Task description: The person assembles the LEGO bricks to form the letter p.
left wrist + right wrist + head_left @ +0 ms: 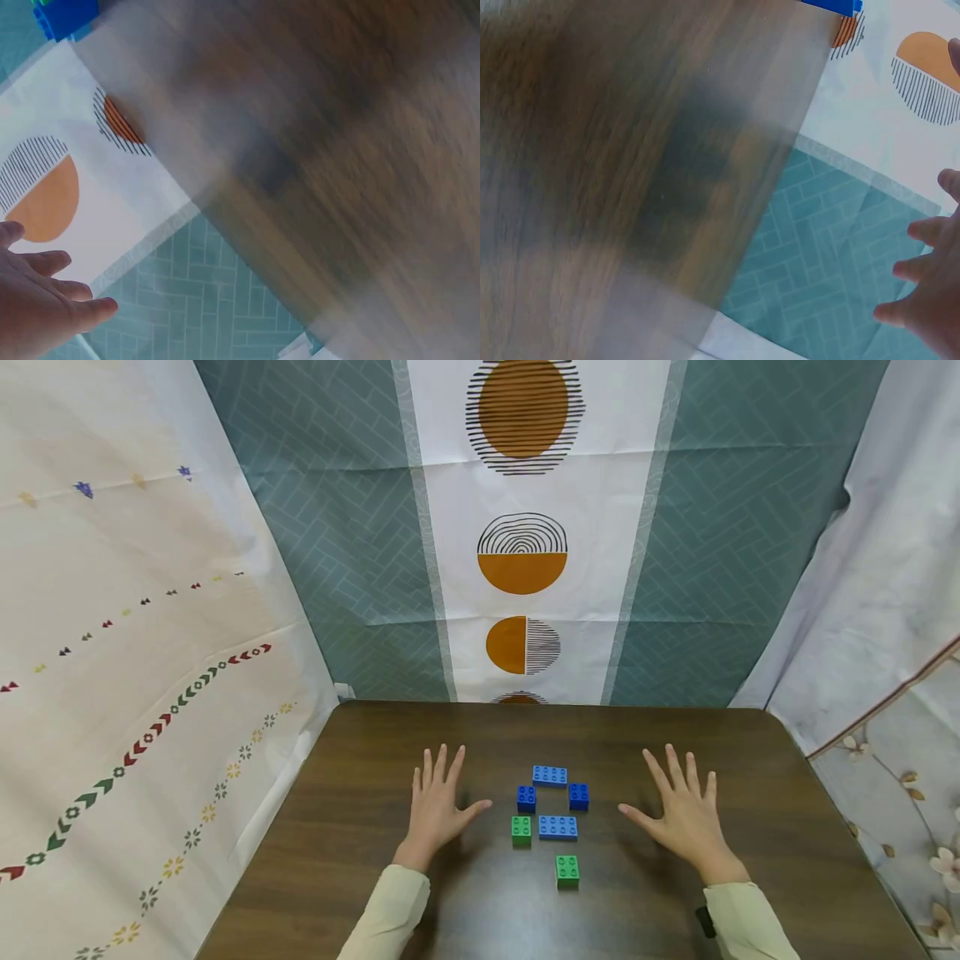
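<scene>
Several toy bricks lie loosely grouped between my two hands. At the far end is a long light-blue brick (pixel 550 776), with a dark-blue brick (pixel 527 798) and another dark-blue brick (pixel 578 797) just nearer. A second long blue brick (pixel 558 827) lies beside a green brick (pixel 521 831). Closest to me is another green brick (pixel 567 871). My left hand (pixel 437 810), fingers spread, is left of the bricks and holds nothing. To their right, my right hand (pixel 684 814) is spread the same way, also apart from the bricks.
A brown wooden table (pixel 300 860) carries the bricks. Behind it hangs a teal and white patterned cloth (pixel 360 568). White embroidered fabric (pixel 150 652) hangs at the left, and pale floral fabric (pixel 900 760) at the right.
</scene>
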Action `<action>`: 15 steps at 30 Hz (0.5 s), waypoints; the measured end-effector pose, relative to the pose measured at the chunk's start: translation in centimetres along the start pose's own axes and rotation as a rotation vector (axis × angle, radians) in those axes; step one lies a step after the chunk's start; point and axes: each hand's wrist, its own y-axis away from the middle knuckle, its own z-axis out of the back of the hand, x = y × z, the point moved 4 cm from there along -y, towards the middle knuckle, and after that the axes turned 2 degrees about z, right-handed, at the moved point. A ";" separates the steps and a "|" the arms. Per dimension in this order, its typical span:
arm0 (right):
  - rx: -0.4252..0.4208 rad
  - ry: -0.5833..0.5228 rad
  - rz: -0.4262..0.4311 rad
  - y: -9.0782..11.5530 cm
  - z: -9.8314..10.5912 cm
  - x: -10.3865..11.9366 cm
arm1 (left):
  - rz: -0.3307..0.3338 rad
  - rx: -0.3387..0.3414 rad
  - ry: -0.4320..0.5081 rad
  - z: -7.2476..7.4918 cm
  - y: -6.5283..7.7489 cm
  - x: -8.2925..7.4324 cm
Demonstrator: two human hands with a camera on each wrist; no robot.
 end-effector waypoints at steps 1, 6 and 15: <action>-0.002 -0.007 0.005 0.0 0.0 0.1 | -0.006 -0.007 0.007 0.0 0.0 -0.1; -0.004 -0.039 0.020 -0.2 -0.3 0.6 | -0.020 -0.009 0.054 -0.4 0.2 -0.8; -0.029 -0.085 0.046 -0.7 -0.8 1.4 | -0.076 0.000 0.128 -0.6 0.4 -2.1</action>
